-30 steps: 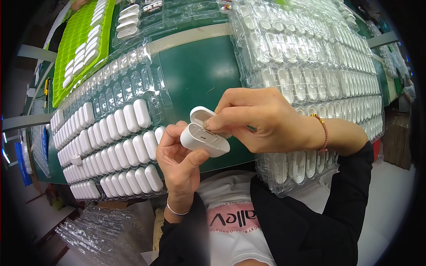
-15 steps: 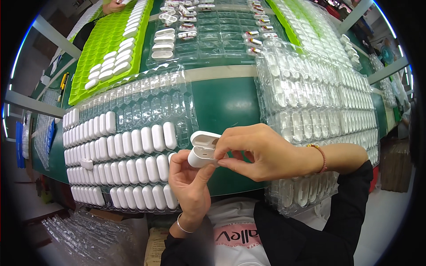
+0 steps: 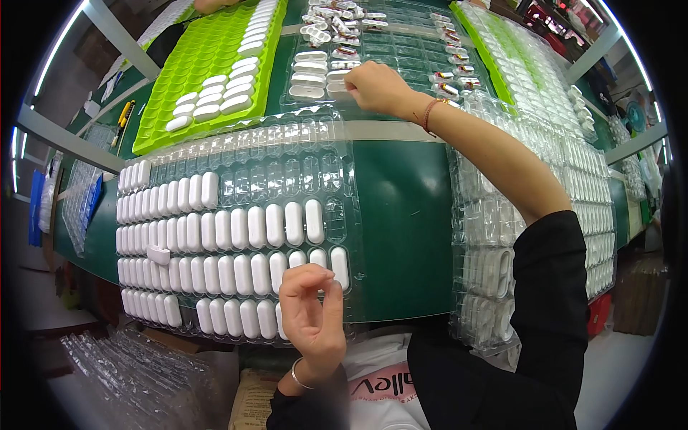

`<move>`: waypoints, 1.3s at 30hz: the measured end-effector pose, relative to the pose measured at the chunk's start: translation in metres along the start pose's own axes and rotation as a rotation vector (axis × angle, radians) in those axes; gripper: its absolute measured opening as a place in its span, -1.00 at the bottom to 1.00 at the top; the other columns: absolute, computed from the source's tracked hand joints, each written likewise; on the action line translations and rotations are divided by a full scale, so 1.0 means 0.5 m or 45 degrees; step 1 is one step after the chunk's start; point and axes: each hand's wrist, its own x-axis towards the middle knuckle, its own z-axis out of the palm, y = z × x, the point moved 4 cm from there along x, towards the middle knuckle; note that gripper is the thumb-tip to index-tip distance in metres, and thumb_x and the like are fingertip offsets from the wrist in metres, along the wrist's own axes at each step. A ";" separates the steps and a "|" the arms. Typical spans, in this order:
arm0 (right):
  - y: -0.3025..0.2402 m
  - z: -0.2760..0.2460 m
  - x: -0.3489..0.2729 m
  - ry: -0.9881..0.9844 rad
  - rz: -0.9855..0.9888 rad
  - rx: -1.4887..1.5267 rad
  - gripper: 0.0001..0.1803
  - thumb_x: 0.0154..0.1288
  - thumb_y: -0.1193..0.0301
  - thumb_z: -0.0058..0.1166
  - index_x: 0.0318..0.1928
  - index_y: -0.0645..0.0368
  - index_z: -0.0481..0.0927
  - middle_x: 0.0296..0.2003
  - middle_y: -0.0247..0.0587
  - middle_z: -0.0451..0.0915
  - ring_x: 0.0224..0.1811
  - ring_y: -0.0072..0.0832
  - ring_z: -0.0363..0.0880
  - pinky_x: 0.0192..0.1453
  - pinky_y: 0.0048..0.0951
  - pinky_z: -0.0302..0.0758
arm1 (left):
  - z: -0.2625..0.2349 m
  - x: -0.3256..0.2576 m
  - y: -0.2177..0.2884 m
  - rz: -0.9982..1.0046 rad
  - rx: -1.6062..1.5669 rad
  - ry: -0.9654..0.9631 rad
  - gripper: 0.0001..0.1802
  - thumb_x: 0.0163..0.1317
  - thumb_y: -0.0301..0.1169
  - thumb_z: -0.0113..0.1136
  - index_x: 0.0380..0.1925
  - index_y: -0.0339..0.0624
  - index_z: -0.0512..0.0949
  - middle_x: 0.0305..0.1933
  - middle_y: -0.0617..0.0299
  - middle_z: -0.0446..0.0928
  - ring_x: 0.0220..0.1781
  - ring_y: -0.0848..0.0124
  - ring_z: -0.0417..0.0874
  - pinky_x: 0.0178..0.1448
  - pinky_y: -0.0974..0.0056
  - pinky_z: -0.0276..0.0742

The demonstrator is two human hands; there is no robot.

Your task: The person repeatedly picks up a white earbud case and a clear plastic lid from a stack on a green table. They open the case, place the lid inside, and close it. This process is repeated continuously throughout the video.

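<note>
My right hand [image 3: 378, 87] reaches to the far clear tray. Its fingers are closed at the edge of a white earphone charging case [image 3: 337, 89], which lies lid-open beside a column of similar open white cases [image 3: 308, 79]. Nearer, my left hand [image 3: 314, 312] is raised above the near tray's front right part, thumb and forefinger curled into a ring with nothing visible inside. Under and beside it, rows of closed white cases [image 3: 237, 228] stand in the near clear tray [image 3: 265, 170]. One white piece [image 3: 158, 254] lies across those rows.
Stacked clear trays [image 3: 480, 208] with white pieces stand at the right. A lime-green tray [image 3: 161, 100] with white cases lies far left, another green-edged tray [image 3: 494, 64] far right. Small parts with coloured bits [image 3: 448, 89] sit in the far tray. Green tabletop [image 3: 401, 215] shows between.
My right hand has moved from my left hand out to the far tray, and the open case has gone from my left hand. The view has shifted.
</note>
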 end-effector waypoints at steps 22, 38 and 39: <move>0.184 -0.419 -0.501 0.420 0.576 0.351 -0.79 0.34 0.50 0.03 -0.10 0.33 0.63 -0.46 -0.22 0.69 -0.48 -0.62 0.59 -0.37 -0.56 0.52 | -0.235 0.386 -0.066 0.296 1.953 0.035 -0.56 0.12 -0.47 0.32 0.06 -0.17 0.55 -0.24 -0.04 0.63 -0.20 0.07 0.65 -0.10 0.08 0.55; 0.466 -0.407 -0.687 0.168 1.122 -0.392 -0.84 0.01 0.34 0.20 -0.47 0.17 0.68 -0.43 -0.01 0.67 -0.30 -0.11 0.67 -0.20 -0.21 0.55 | 0.122 -0.015 0.066 0.419 0.812 -0.459 -0.57 0.03 -0.71 0.34 -0.02 -0.42 0.55 -0.19 0.06 0.59 -0.18 0.32 0.65 -0.08 0.30 0.59; 0.471 -0.413 -0.693 0.187 1.157 -0.354 -0.86 0.01 0.37 0.18 -0.50 0.19 0.65 -0.43 0.01 0.66 -0.31 -0.10 0.65 -0.19 -0.20 0.55 | 0.146 -0.021 0.067 0.423 0.788 -0.548 -0.60 0.02 -0.69 0.37 -0.07 -0.39 0.58 -0.20 0.06 0.61 -0.17 0.30 0.67 -0.07 0.29 0.59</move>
